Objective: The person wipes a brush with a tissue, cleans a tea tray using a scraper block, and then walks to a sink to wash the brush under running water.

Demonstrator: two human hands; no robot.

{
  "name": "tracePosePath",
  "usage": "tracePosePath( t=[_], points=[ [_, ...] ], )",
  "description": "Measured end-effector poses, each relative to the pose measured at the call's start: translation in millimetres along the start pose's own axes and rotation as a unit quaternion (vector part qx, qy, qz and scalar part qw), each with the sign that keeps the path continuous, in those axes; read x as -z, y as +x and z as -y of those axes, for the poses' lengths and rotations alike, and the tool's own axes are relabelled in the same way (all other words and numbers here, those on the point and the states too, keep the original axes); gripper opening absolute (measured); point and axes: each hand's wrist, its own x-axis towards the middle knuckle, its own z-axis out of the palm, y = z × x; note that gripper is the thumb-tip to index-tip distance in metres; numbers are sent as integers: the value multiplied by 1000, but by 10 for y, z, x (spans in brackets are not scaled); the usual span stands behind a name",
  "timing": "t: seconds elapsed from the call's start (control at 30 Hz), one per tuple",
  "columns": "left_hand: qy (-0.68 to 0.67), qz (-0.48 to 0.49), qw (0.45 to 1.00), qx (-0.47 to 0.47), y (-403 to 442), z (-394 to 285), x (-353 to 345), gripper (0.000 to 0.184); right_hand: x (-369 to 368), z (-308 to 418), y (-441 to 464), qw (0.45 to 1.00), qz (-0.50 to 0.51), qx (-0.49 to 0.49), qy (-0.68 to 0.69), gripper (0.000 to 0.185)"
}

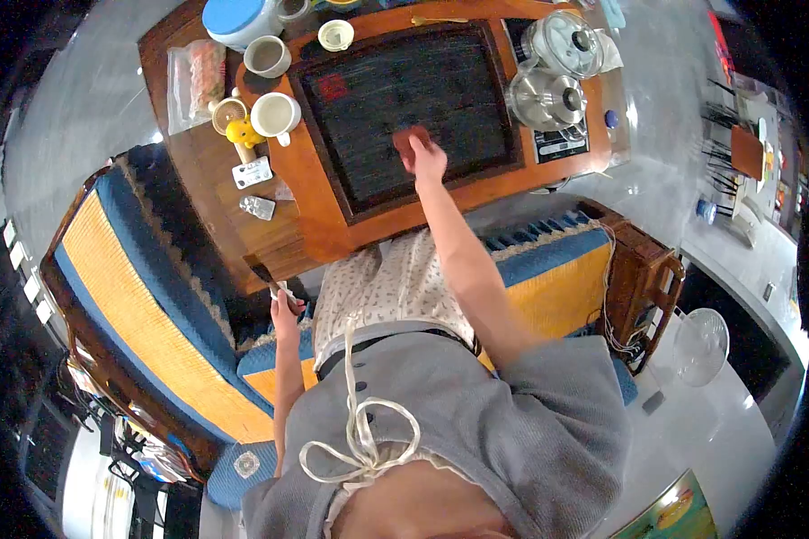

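My right hand [427, 163] is closed on a reddish-brown cloth [411, 144], which rests on the dark inset panel [377, 90] of the wooden tea table. Low at the left, beside the table's near edge, my left hand [286, 308] is wrapped round a dark, thin-handled object [262, 272] with something white at the fingers; what exactly it is stays too small to tell. A white mug [275, 115], a yellow duck figure [244, 133] and a blister pack [253, 172] are on the table left of the panel.
Glass kettles [548, 98] stand on the table's right part. Further cups [267, 57], a blue-lidded tub [235, 18] and a plastic bag [198, 83] are at the upper left. A cushioned bench [144, 305] lies left; a wooden cabinet [634, 269] stands right.
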Motion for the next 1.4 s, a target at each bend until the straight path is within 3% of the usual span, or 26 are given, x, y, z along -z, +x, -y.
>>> tracePosePath(
  t=[0.03, 0.07, 0.1, 0.2, 0.33, 0.47, 0.5, 0.57, 0.63, 0.67, 0.73, 0.77, 0.83, 0.93, 1.0, 1.17, 1.2, 1.27, 1.3, 1.33, 1.37, 1.4],
  points=[
    [-11, -2, 1000, -1, 13, 9, 33, 25, -262, 80, 102, 999, 8, 23, 39, 14],
    [-23, -4, 1000, -3, 28, 24, 69, 24, -441, -7, 419, 997, 10, 74, -27, 13],
    [-34, -6, 999, -4, 36, 31, 106, 24, -666, 202, 407, 995, 66, 74, -23, 12],
    [-26, -37, 999, 4, -40, -8, 194, 23, -1219, 348, 777, 989, 72, 101, -81, 17],
    [-33, -61, 998, 8, -86, 93, 414, 24, -1419, 382, 818, 985, -28, 82, -148, 19],
    [-11, -55, 998, 10, -77, 117, 469, 25, -1094, 51, 631, 995, -60, 52, -54, 17],
    [-18, -53, 998, 12, -74, 117, 460, 25, -909, -70, 626, 996, -43, 14, -81, 19],
    [-15, -57, 998, 18, -41, 24, 373, 25, -674, 24, 140, 975, -108, 56, -184, 22],
    [-10, -54, 998, 18, -2, -62, 284, 25, -252, -442, 233, 988, -105, -9, -117, 19],
    [-7, -48, 999, 15, 33, -92, 255, 25, -137, -569, 154, 985, -162, -32, -58, 18],
    [-8, -14, 1000, -4, 59, -164, 196, 25, 127, -570, -93, 979, -132, -66, -141, 16],
    [-6, -14, 1000, -3, 72, -190, 166, 25, 292, -688, -136, 986, -101, -65, -112, 16],
    [-1, -15, 1000, -1, 94, -197, 146, 26, 429, -745, -288, 959, -176, -103, -198, 16],
    [-9, -14, 1000, 0, 135, -129, 156, 26, 576, -859, -361, 959, -188, -98, -188, 16],
    [-13, -21, 1000, 1, 124, -93, 174, 26, 576, -837, -352, 974, -144, -96, -143, 16],
    [-4, -36, 999, 14, 69, -80, 207, 26, -110, -185, -284, 999, 3, -32, -15, 16],
    [-6, -41, 999, 13, 87, -51, 224, 26, -397, -90, -183, 999, -26, -6, 29, 15],
    [-14, -41, 999, 11, 116, 6, 289, 26, -808, 97, 89, 1000, 18, 9, 22, 15],
    [-19, -35, 999, 9, 120, 35, 338, 26, -959, 94, 319, 996, 73, 46, -2, 14],
    [-24, -29, 999, 7, 116, 58, 382, 26, -1130, -201, 857, 985, 9, 154, -71, 13],
    [-33, -42, 999, 9, 110, 86, 416, 26, -1348, 277, 471, 997, 15, 68, -37, 13],
    [-41, -56, 998, 11, 93, 109, 436, 27, -1456, 255, 620, 995, 24, 77, -54, 15]
  ],
)
